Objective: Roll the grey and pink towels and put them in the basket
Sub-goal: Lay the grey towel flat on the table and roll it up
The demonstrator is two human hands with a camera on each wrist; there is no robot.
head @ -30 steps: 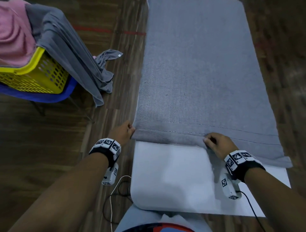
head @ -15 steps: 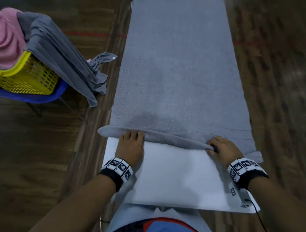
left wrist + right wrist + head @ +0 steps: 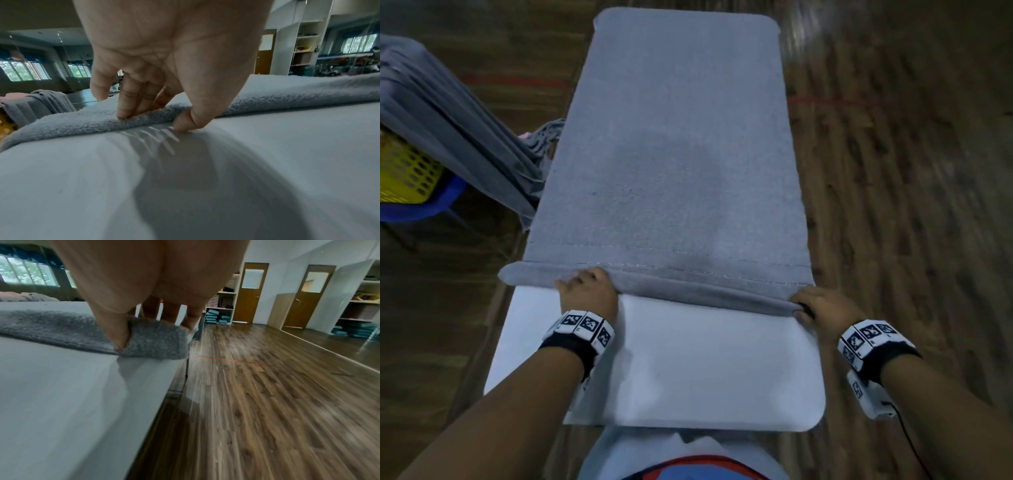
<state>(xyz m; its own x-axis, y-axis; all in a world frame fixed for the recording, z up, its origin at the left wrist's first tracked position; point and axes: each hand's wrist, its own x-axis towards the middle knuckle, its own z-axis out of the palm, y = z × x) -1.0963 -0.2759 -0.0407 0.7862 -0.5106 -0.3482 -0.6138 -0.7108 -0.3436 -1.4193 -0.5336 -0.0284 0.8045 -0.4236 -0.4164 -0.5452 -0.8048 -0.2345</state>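
A grey towel (image 3: pixel 671 154) lies spread along the white table (image 3: pixel 705 370), its near edge turned over into a thin roll (image 3: pixel 688 287). My left hand (image 3: pixel 585 284) holds that roll left of middle. In the left wrist view the left hand (image 3: pixel 152 120) has curled fingers on top of the roll (image 3: pixel 82 125) and the thumb at its front against the table (image 3: pixel 205 178). My right hand (image 3: pixel 815 305) grips the roll's right end. The right wrist view shows the right hand (image 3: pixel 148 331) pinching the grey towel (image 3: pixel 51 326) between thumb and fingers.
A yellow basket (image 3: pixel 404 174) stands at the left on a blue seat (image 3: pixel 421 209), with another grey towel (image 3: pixel 448 120) draped over it. Wooden floor (image 3: pixel 893 205) surrounds the table. Shelves and doors (image 3: pixel 252 292) stand far off.
My left hand moved from the towel's left corner to the near edge further right. Both hands turned the near edge over into a thin roll and pushed it slightly away from me.
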